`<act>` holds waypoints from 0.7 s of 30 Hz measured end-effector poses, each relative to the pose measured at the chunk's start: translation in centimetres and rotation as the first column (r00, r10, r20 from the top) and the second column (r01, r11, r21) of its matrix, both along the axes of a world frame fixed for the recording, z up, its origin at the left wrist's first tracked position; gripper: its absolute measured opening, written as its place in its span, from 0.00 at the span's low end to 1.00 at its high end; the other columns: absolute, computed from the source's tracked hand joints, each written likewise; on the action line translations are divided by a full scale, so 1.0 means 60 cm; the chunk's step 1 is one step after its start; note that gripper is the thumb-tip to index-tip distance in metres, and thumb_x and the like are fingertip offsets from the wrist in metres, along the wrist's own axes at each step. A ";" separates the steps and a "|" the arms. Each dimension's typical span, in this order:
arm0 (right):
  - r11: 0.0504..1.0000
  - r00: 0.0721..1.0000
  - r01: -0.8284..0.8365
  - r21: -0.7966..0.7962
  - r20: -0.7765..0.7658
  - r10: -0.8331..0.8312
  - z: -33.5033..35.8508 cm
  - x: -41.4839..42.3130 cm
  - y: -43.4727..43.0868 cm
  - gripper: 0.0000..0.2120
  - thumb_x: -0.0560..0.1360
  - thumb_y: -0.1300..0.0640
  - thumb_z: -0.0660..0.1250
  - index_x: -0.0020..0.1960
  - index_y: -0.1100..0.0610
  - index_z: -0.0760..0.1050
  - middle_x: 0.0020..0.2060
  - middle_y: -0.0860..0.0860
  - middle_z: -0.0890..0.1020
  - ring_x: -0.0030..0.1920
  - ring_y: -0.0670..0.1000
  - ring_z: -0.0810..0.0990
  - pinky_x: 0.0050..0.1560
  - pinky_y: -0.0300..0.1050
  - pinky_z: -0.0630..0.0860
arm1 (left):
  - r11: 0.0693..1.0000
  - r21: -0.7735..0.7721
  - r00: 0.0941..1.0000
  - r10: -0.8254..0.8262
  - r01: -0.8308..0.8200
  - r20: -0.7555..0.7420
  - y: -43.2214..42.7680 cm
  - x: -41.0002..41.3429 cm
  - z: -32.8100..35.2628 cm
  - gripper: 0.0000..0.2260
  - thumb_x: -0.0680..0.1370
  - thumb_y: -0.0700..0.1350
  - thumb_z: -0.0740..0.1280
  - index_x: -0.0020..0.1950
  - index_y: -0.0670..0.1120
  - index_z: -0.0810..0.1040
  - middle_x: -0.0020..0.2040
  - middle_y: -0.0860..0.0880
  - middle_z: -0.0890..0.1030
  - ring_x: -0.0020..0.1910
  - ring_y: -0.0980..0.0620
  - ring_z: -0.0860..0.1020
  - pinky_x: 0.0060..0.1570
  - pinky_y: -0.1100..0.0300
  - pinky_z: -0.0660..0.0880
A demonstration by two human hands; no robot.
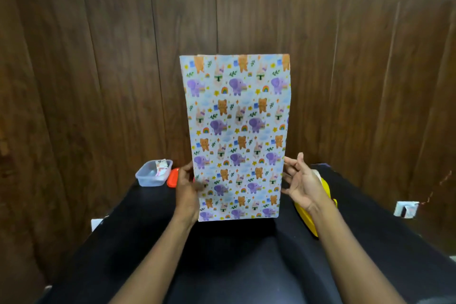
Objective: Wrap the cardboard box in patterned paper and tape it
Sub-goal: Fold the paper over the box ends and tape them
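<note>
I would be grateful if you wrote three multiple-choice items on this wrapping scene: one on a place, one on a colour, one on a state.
1. Where is the clear plastic container? A. left of the tall box wrapped in animal-patterned paper; B. right of it; C. on top of it.
2. What colour is the lid beside that container? A. green; B. orange-red; C. white.
3. How is the right hand? A. gripping scissors; B. clenched in a fist; C. open, fingers spread.
Answers: 1 A, it stands on the black table beyond the left hand; 2 B, its orange-red edge shows beside the container; 3 C, its palm shows by the box's right edge, holding nothing.
</note>
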State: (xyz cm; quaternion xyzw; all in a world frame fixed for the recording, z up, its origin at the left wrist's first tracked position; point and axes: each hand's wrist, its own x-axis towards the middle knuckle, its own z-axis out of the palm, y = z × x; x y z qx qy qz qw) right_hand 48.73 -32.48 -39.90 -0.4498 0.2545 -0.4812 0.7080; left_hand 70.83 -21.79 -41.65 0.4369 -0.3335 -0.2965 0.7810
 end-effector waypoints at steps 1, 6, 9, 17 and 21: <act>1.000 1.000 0.011 0.017 0.023 -0.011 -0.006 0.000 -0.001 0.22 0.79 0.40 0.50 0.52 0.54 0.77 0.48 0.48 0.83 0.62 0.53 0.73 0.62 0.59 0.65 | 1.000 0.025 0.999 0.004 -0.005 0.047 0.006 0.005 -0.003 0.21 0.69 0.23 0.56 0.53 0.44 0.73 0.54 0.46 0.79 0.51 0.47 0.78 0.44 0.53 0.77; 0.999 0.942 0.034 0.004 -0.334 -0.031 -0.019 -0.038 -0.018 0.28 0.78 0.36 0.48 0.52 0.57 0.76 0.58 0.53 0.78 0.67 0.56 0.68 0.70 0.61 0.54 | 0.978 0.149 0.989 -0.149 0.144 0.019 0.031 0.032 -0.007 0.16 0.81 0.53 0.55 0.57 0.47 0.77 0.58 0.49 0.80 0.59 0.49 0.76 0.66 0.43 0.66; 0.995 0.915 -0.091 0.033 -0.391 0.096 0.005 -0.067 -0.009 0.29 0.77 0.33 0.46 0.57 0.53 0.74 0.57 0.55 0.79 0.60 0.58 0.74 0.60 0.58 0.67 | 0.916 0.250 0.948 -0.286 0.314 -0.140 0.039 0.031 0.020 0.27 0.77 0.66 0.49 0.62 0.49 0.74 0.59 0.46 0.78 0.59 0.42 0.76 0.58 0.36 0.70; 0.992 0.908 -0.129 0.019 -0.401 0.125 -0.003 -0.062 0.003 0.16 0.81 0.48 0.54 0.53 0.56 0.75 0.48 0.56 0.83 0.50 0.55 0.79 0.56 0.49 0.73 | 0.950 0.211 0.959 -0.187 0.232 -0.212 0.039 -0.002 0.008 0.10 0.82 0.47 0.57 0.49 0.48 0.77 0.50 0.45 0.79 0.48 0.46 0.77 0.56 0.47 0.72; 0.997 0.935 -0.010 -0.071 -0.354 -0.016 -0.035 -0.034 0.006 0.12 0.78 0.60 0.61 0.60 0.64 0.74 0.42 0.49 0.81 0.48 0.52 0.75 0.50 0.42 0.72 | 0.949 0.211 0.961 -0.194 0.235 -0.195 0.042 0.007 -0.022 0.13 0.80 0.32 0.55 0.43 0.45 0.74 0.31 0.51 0.83 0.34 0.54 0.79 0.35 0.64 0.77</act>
